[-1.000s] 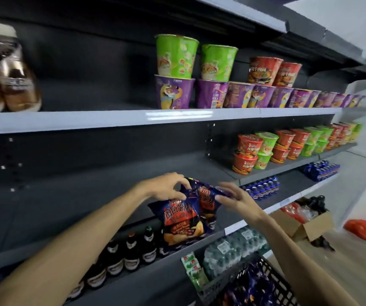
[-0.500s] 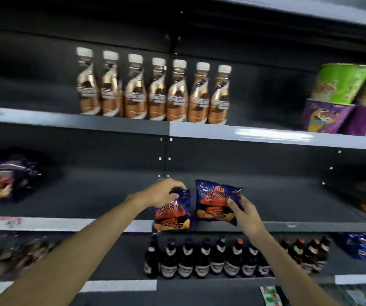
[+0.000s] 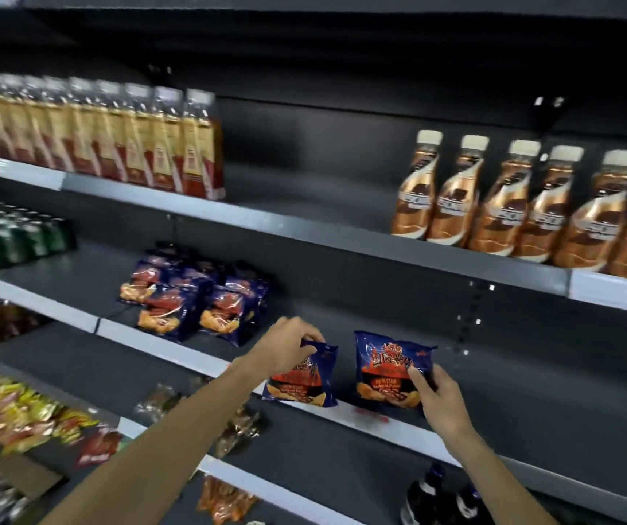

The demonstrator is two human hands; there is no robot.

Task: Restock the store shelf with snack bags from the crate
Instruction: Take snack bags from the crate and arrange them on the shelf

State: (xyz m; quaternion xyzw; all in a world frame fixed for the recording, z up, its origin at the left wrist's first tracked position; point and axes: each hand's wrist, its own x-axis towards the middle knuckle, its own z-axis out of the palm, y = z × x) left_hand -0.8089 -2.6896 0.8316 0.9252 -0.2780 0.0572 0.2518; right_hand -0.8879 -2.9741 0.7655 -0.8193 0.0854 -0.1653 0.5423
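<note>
Head view: the left hand [image 3: 285, 348] curls its fingers over the top edge of a blue snack bag [image 3: 301, 377], upright at the front lip of the middle shelf [image 3: 175, 350]. At 3 o'clock of it, slightly apart, the right hand [image 3: 439, 394] pinches a second blue snack bag [image 3: 389, 367] by its lower right corner (also upright). More stocked bags [image 3: 194, 297] sit at 10 o'clock. Brown bottles [image 3: 524, 206] line the shelf above.
</note>
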